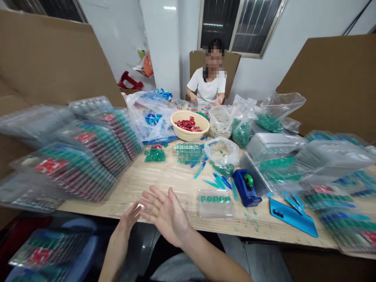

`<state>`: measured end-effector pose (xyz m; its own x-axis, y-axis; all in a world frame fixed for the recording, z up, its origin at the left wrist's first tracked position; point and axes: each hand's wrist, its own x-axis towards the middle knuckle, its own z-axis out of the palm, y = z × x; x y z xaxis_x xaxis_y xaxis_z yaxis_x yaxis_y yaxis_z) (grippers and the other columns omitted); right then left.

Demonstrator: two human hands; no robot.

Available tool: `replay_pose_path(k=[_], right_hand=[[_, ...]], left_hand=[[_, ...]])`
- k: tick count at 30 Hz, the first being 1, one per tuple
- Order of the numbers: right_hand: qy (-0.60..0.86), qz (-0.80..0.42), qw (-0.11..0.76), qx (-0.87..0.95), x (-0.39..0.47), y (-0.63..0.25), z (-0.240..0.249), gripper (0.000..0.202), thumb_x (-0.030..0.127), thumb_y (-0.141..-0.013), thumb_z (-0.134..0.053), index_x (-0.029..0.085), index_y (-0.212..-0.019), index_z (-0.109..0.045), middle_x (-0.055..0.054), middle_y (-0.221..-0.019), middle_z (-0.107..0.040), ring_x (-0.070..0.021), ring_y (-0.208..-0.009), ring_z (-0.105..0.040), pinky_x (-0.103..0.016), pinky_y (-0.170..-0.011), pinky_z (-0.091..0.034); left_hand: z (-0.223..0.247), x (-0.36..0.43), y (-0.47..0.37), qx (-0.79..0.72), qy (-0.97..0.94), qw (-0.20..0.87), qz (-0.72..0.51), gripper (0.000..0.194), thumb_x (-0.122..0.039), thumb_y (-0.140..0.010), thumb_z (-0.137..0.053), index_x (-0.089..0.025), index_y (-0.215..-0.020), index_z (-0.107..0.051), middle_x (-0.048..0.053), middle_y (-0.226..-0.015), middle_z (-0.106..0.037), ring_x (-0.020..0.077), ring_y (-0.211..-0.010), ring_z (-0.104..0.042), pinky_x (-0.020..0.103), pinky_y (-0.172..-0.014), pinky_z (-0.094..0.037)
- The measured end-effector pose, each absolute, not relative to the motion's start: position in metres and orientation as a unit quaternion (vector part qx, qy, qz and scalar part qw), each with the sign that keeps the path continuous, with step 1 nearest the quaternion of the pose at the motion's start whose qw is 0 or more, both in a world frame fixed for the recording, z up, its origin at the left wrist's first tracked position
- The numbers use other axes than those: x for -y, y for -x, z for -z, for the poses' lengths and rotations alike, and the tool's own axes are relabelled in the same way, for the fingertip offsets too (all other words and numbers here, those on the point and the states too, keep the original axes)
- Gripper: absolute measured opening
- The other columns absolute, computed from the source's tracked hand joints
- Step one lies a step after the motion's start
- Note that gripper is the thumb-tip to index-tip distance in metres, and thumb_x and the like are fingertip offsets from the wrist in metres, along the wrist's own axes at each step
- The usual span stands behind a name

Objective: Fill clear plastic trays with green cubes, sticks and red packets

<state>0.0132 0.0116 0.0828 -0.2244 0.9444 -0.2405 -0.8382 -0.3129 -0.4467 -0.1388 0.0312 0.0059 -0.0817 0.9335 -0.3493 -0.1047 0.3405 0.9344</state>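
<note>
Over the front edge of the table, my right hand (167, 217) is turned palm up with its fingers spread and nothing in it. Close beside it, my left hand (123, 227) has its fingers stretched out, the tips near or touching the right fingers; it holds nothing visible. A clear plastic tray (216, 211) with a row of green cubes lies to the right of my right hand. Beyond it are loose blue and teal pens (219, 181) and a blue tape dispenser (246, 190) with green tape.
Stacks of filled clear packs (76, 172) line the left side; more packs (346, 227) lie at right. A cream basin (190, 135) holds red packets. Bags of green pieces (241, 133) stand behind. A blue phone (293, 219) lies near the edge. Across sits a person (207, 86).
</note>
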Motion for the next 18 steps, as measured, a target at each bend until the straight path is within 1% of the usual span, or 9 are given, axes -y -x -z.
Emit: replay_pose_path(k=[4,6,8,10,12,15,18], right_hand=[[0.234,-0.797,0.551,0.084,-0.014,-0.008,-0.073,0.056,0.063,-0.081,-0.053,0.019,-0.115,-0.062,-0.011,-0.129,-0.058,-0.0205,-0.113,-0.060,-0.039,-0.105,-0.039],[0.230,-0.799,0.550,0.079,-0.015,-0.009,-0.072,0.058,0.063,-0.079,-0.056,0.018,-0.115,-0.062,-0.011,-0.128,-0.059,-0.0201,-0.110,-0.061,-0.039,-0.104,-0.040],[0.227,-0.796,0.557,0.074,-0.017,-0.013,-0.073,0.060,0.064,-0.075,-0.060,0.018,-0.114,-0.063,-0.011,-0.126,-0.060,-0.0200,-0.109,-0.061,-0.038,-0.102,-0.041],[0.226,-0.790,0.565,0.070,-0.019,-0.017,-0.075,0.060,0.063,-0.073,-0.063,0.019,-0.113,-0.064,-0.011,-0.126,-0.060,-0.0202,-0.109,-0.061,-0.038,-0.102,-0.042],[0.227,-0.787,0.570,0.070,-0.021,-0.022,-0.076,0.059,0.063,-0.074,-0.061,0.019,-0.113,-0.063,-0.011,-0.127,-0.060,-0.0206,-0.112,-0.060,-0.038,-0.103,-0.041],[0.227,-0.785,0.572,0.072,-0.022,-0.026,-0.075,0.060,0.064,-0.075,-0.060,0.019,-0.114,-0.063,-0.011,-0.128,-0.059,-0.0211,-0.115,-0.058,-0.039,-0.104,-0.040],[0.228,-0.786,0.570,0.066,-0.023,-0.026,-0.073,0.065,0.066,-0.071,-0.062,0.018,-0.115,-0.062,-0.012,-0.128,-0.059,-0.0215,-0.114,-0.059,-0.038,-0.103,-0.041]], left_hand=[[-0.016,-0.030,0.121,-0.593,-0.283,0.618,-0.432,0.057,-0.058,-0.086,-0.046,-0.014,-0.121,-0.058,0.013,-0.137,-0.054,0.0265,-0.136,-0.039,0.038,-0.114,-0.031],[-0.017,-0.031,0.118,-0.593,-0.269,0.628,-0.427,0.053,-0.057,-0.088,-0.043,-0.016,-0.119,-0.059,0.012,-0.138,-0.053,0.0248,-0.137,-0.037,0.037,-0.114,-0.029],[-0.016,-0.034,0.117,-0.588,-0.269,0.635,-0.422,0.056,-0.062,-0.085,-0.044,-0.017,-0.116,-0.059,0.012,-0.140,-0.051,0.0259,-0.136,-0.038,0.038,-0.115,-0.028],[-0.015,-0.036,0.116,-0.579,-0.283,0.642,-0.416,0.065,-0.071,-0.078,-0.048,-0.017,-0.114,-0.059,0.014,-0.140,-0.051,0.0286,-0.135,-0.041,0.040,-0.114,-0.029],[-0.015,-0.038,0.115,-0.564,-0.302,0.645,-0.418,0.075,-0.077,-0.069,-0.054,-0.016,-0.112,-0.060,0.015,-0.135,-0.055,0.0311,-0.133,-0.043,0.043,-0.113,-0.033],[-0.015,-0.038,0.111,-0.543,-0.310,0.652,-0.428,0.080,-0.079,-0.063,-0.058,-0.015,-0.111,-0.063,0.015,-0.127,-0.062,0.0331,-0.133,-0.041,0.044,-0.113,-0.033],[-0.010,-0.038,0.109,-0.533,-0.279,0.677,-0.423,0.074,-0.075,-0.066,-0.060,-0.016,-0.111,-0.064,0.013,-0.129,-0.061,0.0321,-0.135,-0.040,0.043,-0.115,-0.029]])
